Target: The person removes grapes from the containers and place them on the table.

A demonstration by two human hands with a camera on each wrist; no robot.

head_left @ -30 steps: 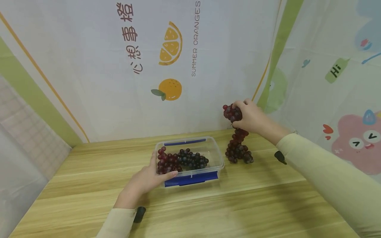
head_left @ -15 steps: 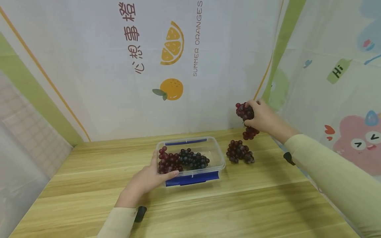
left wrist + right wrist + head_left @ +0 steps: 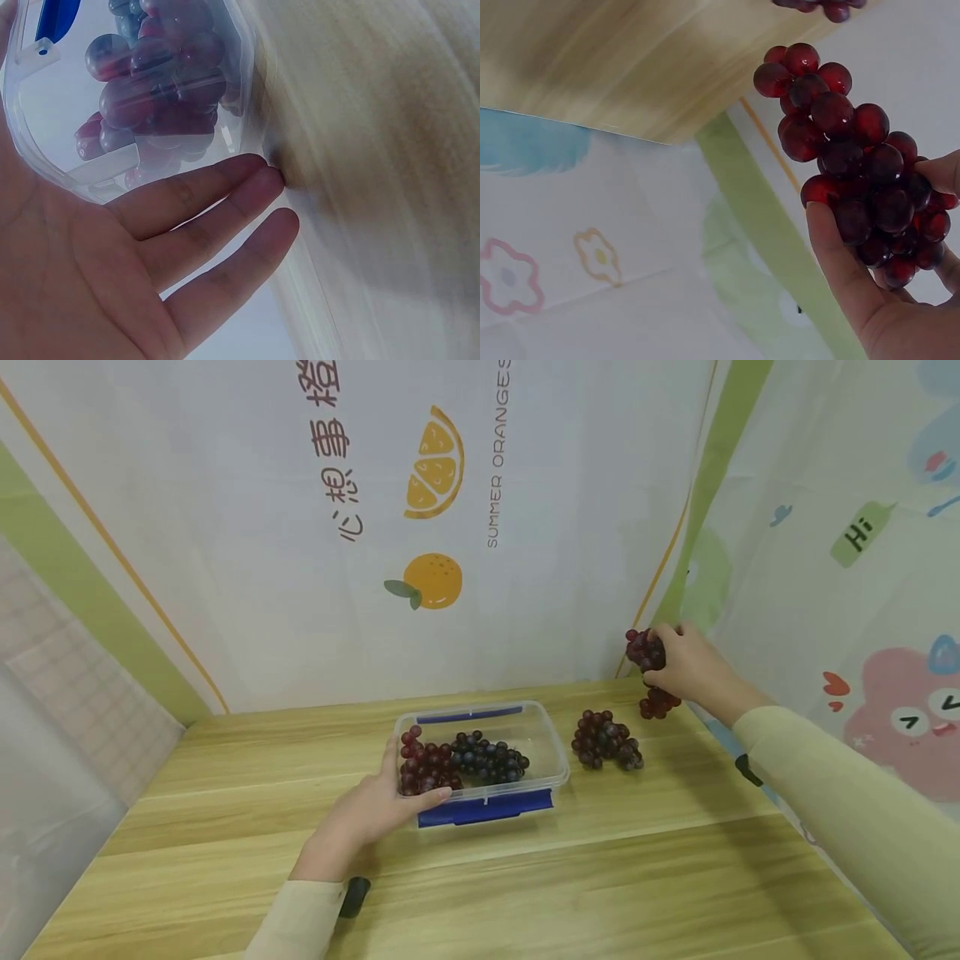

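My left hand (image 3: 372, 806) rests against the left end of a clear plastic food container (image 3: 557, 752) with blue clips, its thumb over the front rim. In the left wrist view its fingers (image 3: 217, 225) lie straight along the container's end. Inside sit a red grape bunch (image 3: 426, 767) at the left and a dark blue-black grape bunch (image 3: 489, 760) beside it. At the back right my right hand (image 3: 693, 668) grips the upper part of a red grape bunch (image 3: 840, 112), whose lower end hangs down over the table. Another dark red grape bunch (image 3: 602, 739) lies right of the container.
The wooden table (image 3: 525, 893) meets a printed white cloth (image 3: 300, 635) along its back edge. A second printed cloth (image 3: 795, 610) stands along the right side, close to my right arm. Another cloth hangs at the left.
My right hand has moved right with its grape bunch, away from the bunch on the table, which now shows fully. The left hand and container have hardly moved.
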